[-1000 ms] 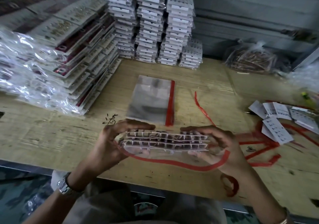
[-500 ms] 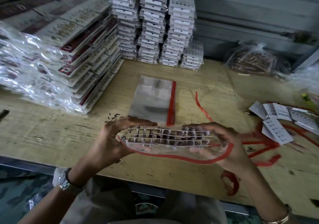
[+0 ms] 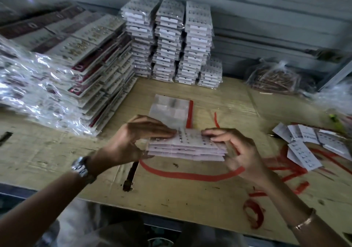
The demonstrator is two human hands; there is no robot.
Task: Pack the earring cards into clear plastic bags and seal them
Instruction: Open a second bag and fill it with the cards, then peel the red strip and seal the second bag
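I hold a stack of earring cards [image 3: 190, 148] between both hands, above the cardboard-covered tabletop [image 3: 190, 199]. My left hand [image 3: 137, 142] pinches the stack's left end, fingers laid flat over the top card and thumb beneath. My right hand [image 3: 236, 151] grips the right end, its fingers curled over the top edge. The cards are fanned a little, with their near edges stepped. A red sealing strip [image 3: 190, 176] hangs in a loop under the stack, running from below my left hand to my right palm. I cannot make out the clear film around the cards.

Just beyond my fingertips lies a flat pile of clear bags [image 3: 169, 109] with a red edge on its right side. Loose earring cards [image 3: 302, 144] are scattered off to the right of my right hand. Well beyond both hands stand tall stacks of packed cards [image 3: 171, 41], and larger bagged packs [image 3: 66, 66] slope away past my left hand. I wear a wristwatch [image 3: 81, 167] on my left wrist and a bangle [image 3: 302, 222] on my right.
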